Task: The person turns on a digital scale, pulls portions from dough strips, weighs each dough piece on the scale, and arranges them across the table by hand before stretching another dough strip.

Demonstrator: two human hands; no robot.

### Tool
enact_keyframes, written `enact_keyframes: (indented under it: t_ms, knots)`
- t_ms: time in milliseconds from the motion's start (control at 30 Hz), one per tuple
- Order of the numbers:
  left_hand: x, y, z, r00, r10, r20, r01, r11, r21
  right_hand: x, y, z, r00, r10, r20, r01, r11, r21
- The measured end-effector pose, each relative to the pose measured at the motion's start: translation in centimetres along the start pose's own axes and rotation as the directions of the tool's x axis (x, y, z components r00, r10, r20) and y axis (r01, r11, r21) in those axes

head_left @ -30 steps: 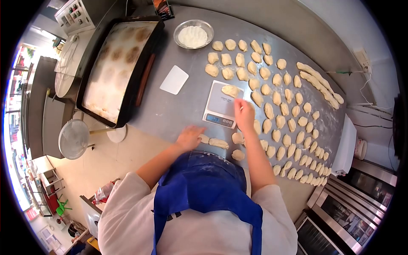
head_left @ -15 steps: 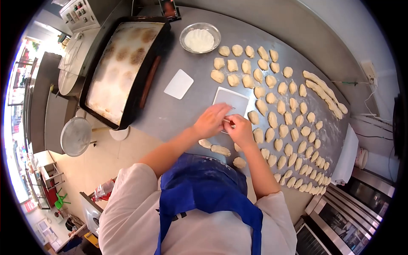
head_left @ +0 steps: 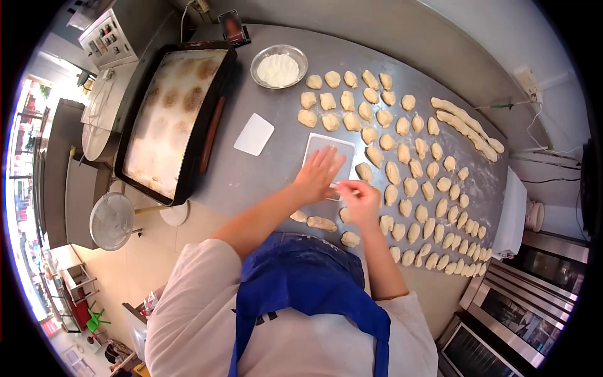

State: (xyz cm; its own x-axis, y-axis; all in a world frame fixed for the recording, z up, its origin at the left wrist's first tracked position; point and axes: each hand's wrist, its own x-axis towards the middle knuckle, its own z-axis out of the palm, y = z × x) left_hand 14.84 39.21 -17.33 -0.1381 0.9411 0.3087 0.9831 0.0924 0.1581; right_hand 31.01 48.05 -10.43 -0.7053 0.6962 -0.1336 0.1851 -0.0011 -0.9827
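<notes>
My left hand (head_left: 320, 173) lies with fingers stretched out over a flat, white-rimmed square thing (head_left: 330, 142) with a grey top, possibly a kitchen scale. To its right, my right hand (head_left: 360, 200) is closed in a pinch, fingertips close to the left hand's thumb side. What sits in that pinch, if anything, is too small to make out. Between my forearms and beside the right wrist lie a few dough pieces (head_left: 321, 224). Many more dough pieces (head_left: 411, 187) stand in rows to the right of both hands.
A white dough scraper (head_left: 254, 134) and a bowl of flour (head_left: 279, 70) lie further left and back. Two long dough strips (head_left: 468, 125) rest at the far right. A large black-rimmed griddle (head_left: 173, 119) borders the metal table (head_left: 232, 182) on the left; a phone (head_left: 233, 29) stands behind.
My hands, close together before, have moved apart. The left hand has flattened and spread over the square thing, while the right has drawn slightly right and towards me. The view has shifted slightly.
</notes>
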Motion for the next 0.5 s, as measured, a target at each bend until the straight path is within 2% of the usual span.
enact_keyframes:
  t_ms: [33,67,133,233,333,433,500]
  knots:
    - [-1.6,0.0,-0.6,0.997,0.044,0.06,-0.035,0.989,-0.143,0.2,1.4,-1.3,0.995,0.074,-0.06,-0.072,0.997,0.037]
    - [-3.5,0.2,-1.3,0.989,0.094,0.116,-0.057,0.956,-0.288,0.2,2.2,-2.4,0.993,0.062,-0.104,-0.061,0.998,0.012]
    - [-7.4,0.4,-3.1,0.914,0.06,0.401,0.108,0.917,-0.384,-0.4,3.4,-3.9,0.98,0.035,-0.197,-0.044,0.998,-0.044]
    - [-14.2,-0.6,-0.6,0.931,0.069,0.359,0.031,0.963,-0.267,-1.6,5.1,-3.5,0.976,0.107,-0.19,-0.096,0.993,0.068]
    - [-16.3,-0.7,1.4,0.845,-0.05,0.532,0.267,0.902,-0.34,-2.6,5.3,-1.1,0.959,0.232,-0.163,-0.221,0.972,0.085]
    - [-16.6,0.0,2.7,0.899,-0.203,0.387,0.338,0.884,-0.322,-3.1,6.5,0.7,0.96,0.254,-0.118,-0.242,0.964,0.108]
    - [-15.3,0.8,1.1,0.758,-0.393,0.52,0.647,0.558,-0.52,-3.6,6.3,1.4,0.971,0.22,-0.097,-0.21,0.972,0.102]
